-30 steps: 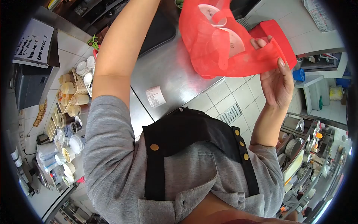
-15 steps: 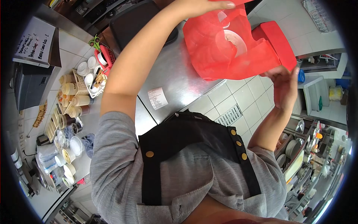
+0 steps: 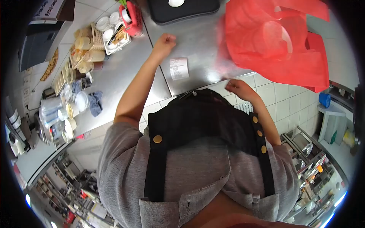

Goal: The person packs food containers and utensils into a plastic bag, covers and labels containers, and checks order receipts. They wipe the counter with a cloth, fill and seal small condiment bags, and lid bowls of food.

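Observation:
A red see-through bag [image 3: 258,62] stands at the upper right of the steel table [image 3: 201,49], with pale round containers [image 3: 279,38] showing through it. My left hand [image 3: 164,43] is over the table, its fingers curled in and nothing visible in them. Just below it lies a white printed receipt [image 3: 178,68]. Near the table's front edge, left of the bag's lower part, my right hand [image 3: 239,88] has its fingers folded, also with nothing visible in it. Neither hand touches the bag.
A black tray [image 3: 182,13] with a white oval item [image 3: 176,3] is at the top. Left are a red holder [image 3: 131,19], a basket of lids and sticks [image 3: 118,40], sauce bottles [image 3: 95,56], tubs [image 3: 81,100] and a blue-grey cloth [image 3: 95,103].
Both hands have come away from the red bag and dropped toward my body, with their fingers now curled. The view has shifted, showing more of the left side of the table.

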Tool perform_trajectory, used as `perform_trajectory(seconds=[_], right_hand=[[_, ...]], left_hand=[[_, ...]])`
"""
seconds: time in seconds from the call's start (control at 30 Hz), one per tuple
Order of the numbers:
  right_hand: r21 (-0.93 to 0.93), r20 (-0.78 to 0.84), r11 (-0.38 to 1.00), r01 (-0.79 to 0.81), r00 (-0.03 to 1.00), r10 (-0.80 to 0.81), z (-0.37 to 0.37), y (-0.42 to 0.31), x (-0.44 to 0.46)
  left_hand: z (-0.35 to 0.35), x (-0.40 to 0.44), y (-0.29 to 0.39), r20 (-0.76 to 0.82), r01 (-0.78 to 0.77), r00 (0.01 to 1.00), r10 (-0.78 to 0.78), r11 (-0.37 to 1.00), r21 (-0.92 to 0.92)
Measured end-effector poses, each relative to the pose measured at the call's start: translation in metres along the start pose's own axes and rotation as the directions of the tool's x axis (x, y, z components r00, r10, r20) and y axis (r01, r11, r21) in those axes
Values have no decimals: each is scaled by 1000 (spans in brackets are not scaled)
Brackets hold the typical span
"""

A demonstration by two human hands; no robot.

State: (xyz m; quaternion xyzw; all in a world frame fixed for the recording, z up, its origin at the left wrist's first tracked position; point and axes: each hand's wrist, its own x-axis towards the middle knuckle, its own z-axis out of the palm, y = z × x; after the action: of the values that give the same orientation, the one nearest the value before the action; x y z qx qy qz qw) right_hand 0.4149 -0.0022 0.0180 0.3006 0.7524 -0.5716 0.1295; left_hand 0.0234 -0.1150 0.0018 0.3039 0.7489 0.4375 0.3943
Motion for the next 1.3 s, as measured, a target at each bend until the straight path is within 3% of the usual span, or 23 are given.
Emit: perform_trajectory(seconds=[0.03, 0.07, 0.1, 0.13, 0.17, 0.23, 0.37, 0.43, 0.47, 0.5, 0.53, 0.6, 0.77, 0.83, 0.9, 0.97, 1.03, 1.07, 1.13, 1.17, 1.23, 1.27, 1.3], right_hand=[[-173, -57, 973, 154, 984, -166, 7, -32, 14], [-119, -116, 959, 258, 955, -271, 23, -30, 37], [-93, -153, 966, 243, 955, -255, 36, -30, 62], [-128, -161, 941, 314, 929, -332, 42, -32, 82], [-121, -149, 942, 314, 932, -330, 49, -39, 96], [-19, -185, 991, 130, 974, -131, 62, -57, 120], [129, -93, 988, 80, 993, -69, 89, -54, 154], [79, -281, 980, 182, 947, -153, 102, -51, 164], [-126, -360, 948, 291, 878, -317, 106, -43, 173], [-323, -407, 867, 380, 771, -490, 104, -37, 180], [-345, -389, 859, 378, 775, -497, 99, -43, 176], [-410, -365, 841, 353, 782, -506, 87, -59, 170], [-532, -337, 768, 356, 744, -578, 83, -84, 176], [-577, -329, 718, 390, 693, -641, 91, -106, 175], [-614, -337, 706, 353, 692, -639, 104, -136, 172], [-612, -324, 696, 374, 685, -653, 128, -166, 165], [-640, -295, 677, 364, 697, -654, 158, -191, 162], [-648, -299, 668, 365, 685, -664, 174, -199, 161], [-646, -283, 679, 348, 717, -637, 217, -213, 164], [-646, -302, 685, 336, 712, -634, 241, -218, 165], [-698, -263, 647, 307, 731, -630, 294, -234, 171], [-694, -267, 654, 301, 736, -622, 326, -248, 174], [-657, -176, 645, 392, 752, -636, 358, -258, 176]], left_hand=[[-4, -17, -32, -4, 25, 1000, -25, 1000, 6], [-6, -34, -61, -94, 67, 993, -70, 997, -36], [-7, -48, -78, -182, 99, 977, -113, 992, -82], [-6, -64, -88, -188, 113, 974, -126, 990, -81], [-2, -81, -95, -205, 145, 961, -186, 969, -198], [9, -111, -90, -211, 211, 929, -303, 905, -369], [30, -145, -94, -194, 242, 911, -364, 852, -463], [38, -163, -106, -178, 248, 907, -382, 825, -508], [44, -172, -133, -225, 184, 914, -337, 840, -511], [43, -185, -138, -286, 149, 922, -262, 920, -363], [39, -197, -133, -345, 183, 890, -297, 927, -326], [21, -219, -138, -522, 205, 802, -292, 954, -219], [-75, -268, -153, -743, 293, 590, -318, 941, -170], [-126, -281, -161, -880, 358, 425, -210, 933, -50], [-178, -288, -170, -940, 357, 339, -39, 930, 91], [-233, -297, -170, -940, 549, 338, 52, 800, 242], [-291, -304, -180, -951, 600, 297, 83, 759, 253], [-327, -309, -197, -953, 588, 290, 91, 768, 253], [-417, -318, -255, -997, 446, 27, 77, 892, 81], [-463, -316, -299, -995, 434, 41, 87, 896, 96], [-555, -309, -378, -879, 410, -475, 37, 894, -184], [-590, -317, -390, -890, 402, -456, 30, 899, -175], [-609, -331, -399, -901, 262, -400, -171, 920, -291]])
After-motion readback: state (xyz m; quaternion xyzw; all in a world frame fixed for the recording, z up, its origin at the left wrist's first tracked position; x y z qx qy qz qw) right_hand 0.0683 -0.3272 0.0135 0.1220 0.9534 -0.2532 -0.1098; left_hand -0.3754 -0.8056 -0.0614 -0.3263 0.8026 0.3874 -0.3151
